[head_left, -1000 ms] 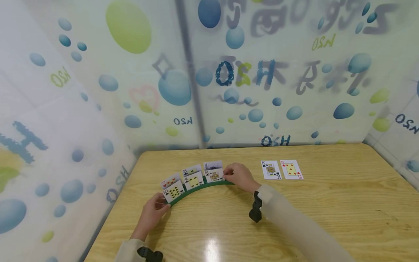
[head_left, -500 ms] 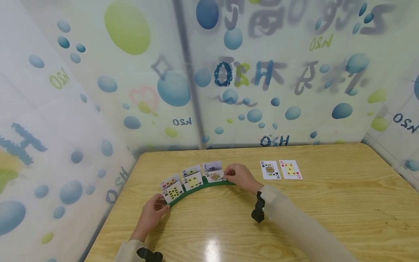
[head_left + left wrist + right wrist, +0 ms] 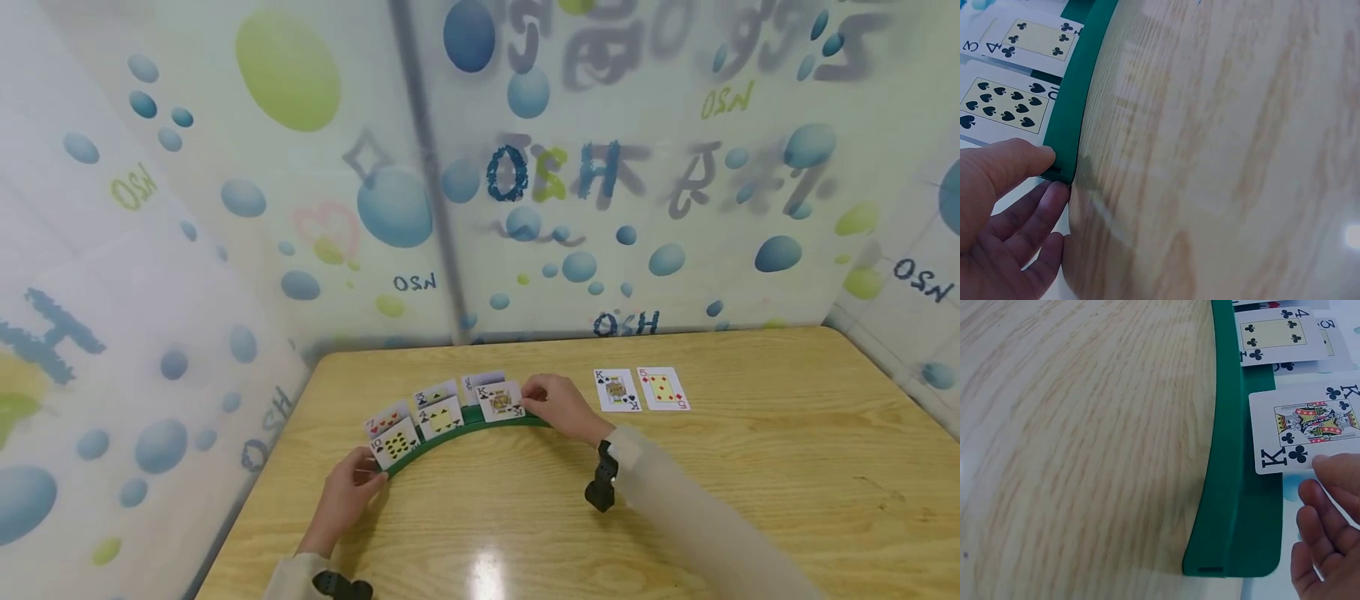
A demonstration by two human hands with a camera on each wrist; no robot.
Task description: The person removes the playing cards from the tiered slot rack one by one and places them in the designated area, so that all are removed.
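A curved green card holder (image 3: 450, 434) lies on the table with playing cards leaning in it in two rows. My left hand (image 3: 349, 490) pinches its left end, thumb (image 3: 1029, 159) on top and fingers at the end edge. Between thumb and fingers of my right hand (image 3: 564, 408) is the king of clubs (image 3: 1307, 428), held by its corner over the right part of the holder. Beside it stand the four of clubs (image 3: 1038, 39) and the ten of spades (image 3: 1005, 106). Behind are the seven of hearts (image 3: 387, 419), a three of clubs (image 3: 436, 392) and a partly hidden card (image 3: 483, 380).
A king of spades (image 3: 618, 390) and a five of diamonds (image 3: 663, 388) lie face up to the right of my right hand on the wooden table (image 3: 720, 483). A patterned wall panel (image 3: 637, 275) rises behind the table's far edge.
My right hand has shifted slightly right, and the king of clubs has come up and right with it, covering more of the card behind. The left hand keeps its place on the holder.
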